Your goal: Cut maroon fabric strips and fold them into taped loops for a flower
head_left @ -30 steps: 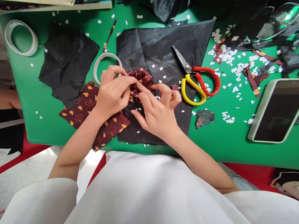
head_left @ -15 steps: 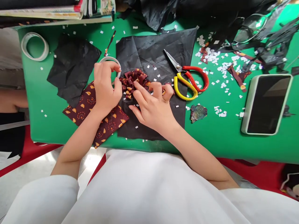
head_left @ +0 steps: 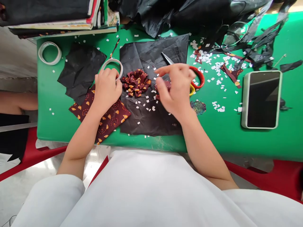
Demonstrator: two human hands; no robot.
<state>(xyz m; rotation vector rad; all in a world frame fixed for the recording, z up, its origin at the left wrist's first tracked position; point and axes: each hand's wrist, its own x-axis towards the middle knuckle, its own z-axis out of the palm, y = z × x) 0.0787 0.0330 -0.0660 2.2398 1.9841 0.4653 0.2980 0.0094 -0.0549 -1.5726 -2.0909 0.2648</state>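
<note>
A maroon fabric flower (head_left: 136, 82) with orange print lies on a black sheet (head_left: 151, 60) on the green table (head_left: 220, 132). My left hand (head_left: 106, 90) rests closed on a roll of white tape (head_left: 113, 64) just left of the flower. My right hand (head_left: 176, 88) hovers right of the flower, fingers curled around a small maroon fabric piece (head_left: 163, 85). It is blurred by motion and covers most of the red-and-yellow scissors (head_left: 197, 78).
A maroon patterned cloth (head_left: 104, 116) lies under my left wrist. Crumpled black paper (head_left: 78, 71) and a second tape roll (head_left: 49, 53) are at the left. A phone (head_left: 261, 99) lies at the right among white paper scraps. Books (head_left: 59, 15) and black plastic line the far edge.
Both hands have left the flower. My left hand moved onto the tape roll; my right hand lifted and shifted right over the scissors. The view tilted upward.
</note>
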